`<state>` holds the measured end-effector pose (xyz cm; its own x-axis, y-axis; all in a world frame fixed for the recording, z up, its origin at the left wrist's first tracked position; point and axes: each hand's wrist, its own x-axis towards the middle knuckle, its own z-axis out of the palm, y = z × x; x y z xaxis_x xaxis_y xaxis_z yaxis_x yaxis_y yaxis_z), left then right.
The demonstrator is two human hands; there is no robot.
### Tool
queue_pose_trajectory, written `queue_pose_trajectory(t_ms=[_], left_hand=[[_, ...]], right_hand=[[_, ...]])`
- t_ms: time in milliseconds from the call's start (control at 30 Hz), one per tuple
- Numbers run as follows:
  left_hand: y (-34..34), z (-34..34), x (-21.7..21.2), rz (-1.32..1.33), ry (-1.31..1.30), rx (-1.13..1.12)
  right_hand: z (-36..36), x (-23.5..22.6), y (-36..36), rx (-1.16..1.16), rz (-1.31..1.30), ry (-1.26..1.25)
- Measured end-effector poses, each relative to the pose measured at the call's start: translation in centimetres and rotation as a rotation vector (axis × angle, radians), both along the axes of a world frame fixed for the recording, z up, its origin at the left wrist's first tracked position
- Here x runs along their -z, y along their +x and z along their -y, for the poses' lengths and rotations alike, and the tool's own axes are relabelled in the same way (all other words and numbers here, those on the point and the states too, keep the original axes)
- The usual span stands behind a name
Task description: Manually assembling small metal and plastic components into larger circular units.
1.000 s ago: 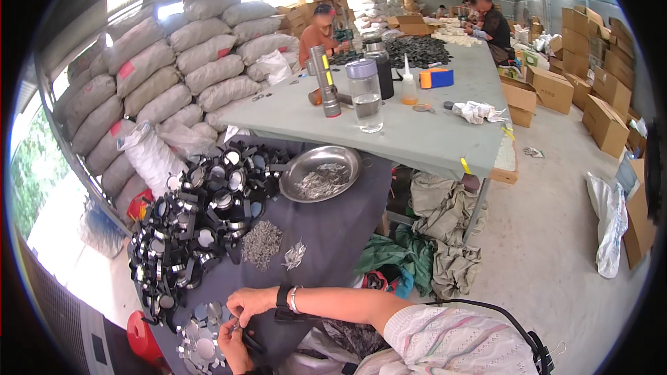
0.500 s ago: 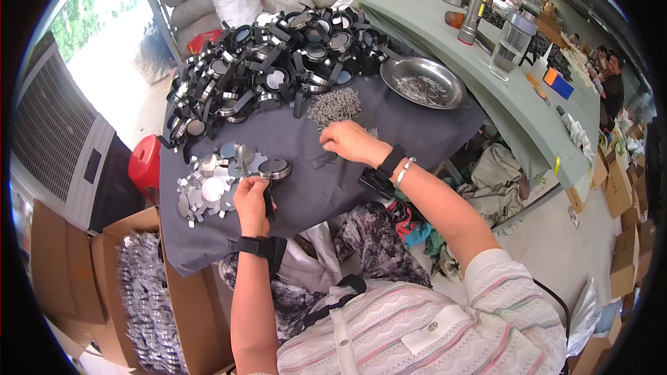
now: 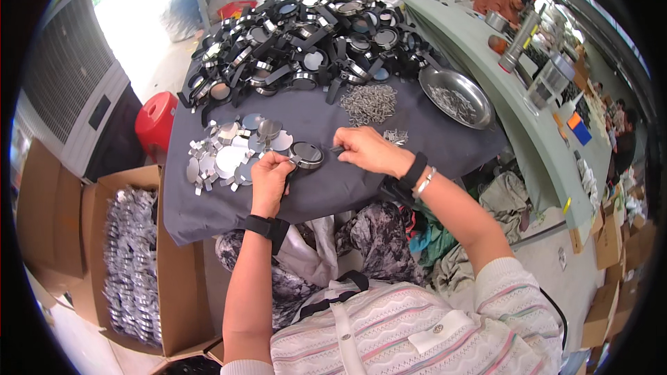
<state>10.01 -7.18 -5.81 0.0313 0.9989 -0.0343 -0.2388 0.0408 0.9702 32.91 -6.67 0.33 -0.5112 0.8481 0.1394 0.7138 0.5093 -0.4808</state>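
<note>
My left hand (image 3: 269,179) is closed on a round metal-rimmed piece with a dark face (image 3: 306,155) and a black band-like part, low over the dark cloth. To its right, my right hand (image 3: 375,151) pinches a small dark piece (image 3: 338,149), whose kind I cannot make out. Left of my left hand lies a cluster of flat round discs with small tabs (image 3: 229,160), silvery and grey. A heap of small metal fittings (image 3: 368,104) sits just beyond my right hand, with a smaller group (image 3: 396,137) beside it.
A large pile of similar black-banded round pieces (image 3: 306,42) covers the table's far side. A steel dish (image 3: 479,120) holds more small fittings. At the left are a red stool (image 3: 156,121) and a carton (image 3: 184,285) of wrapped pieces. A green table (image 3: 486,48) stands at right.
My right hand has come up with a small dark piece between its fingers. My left hand still holds the round piece. The whole view has shifted, with the table lower-right in parts.
</note>
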Motion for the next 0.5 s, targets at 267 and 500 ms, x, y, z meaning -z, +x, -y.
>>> queue_pose_trajectory(t_ms=[267, 500], left_hand=[[-0.9, -0.7, 0.1, -0.012, -0.018, 0.123], [-0.1, -0.1, 1.8, -0.416, 0.490, -0.063]], right_hand=[[-1.1, 2.9, -4.8, -0.220, -0.414, 0.167], [-2.1, 2.9, -4.4, -0.174, -0.309, 0.173]])
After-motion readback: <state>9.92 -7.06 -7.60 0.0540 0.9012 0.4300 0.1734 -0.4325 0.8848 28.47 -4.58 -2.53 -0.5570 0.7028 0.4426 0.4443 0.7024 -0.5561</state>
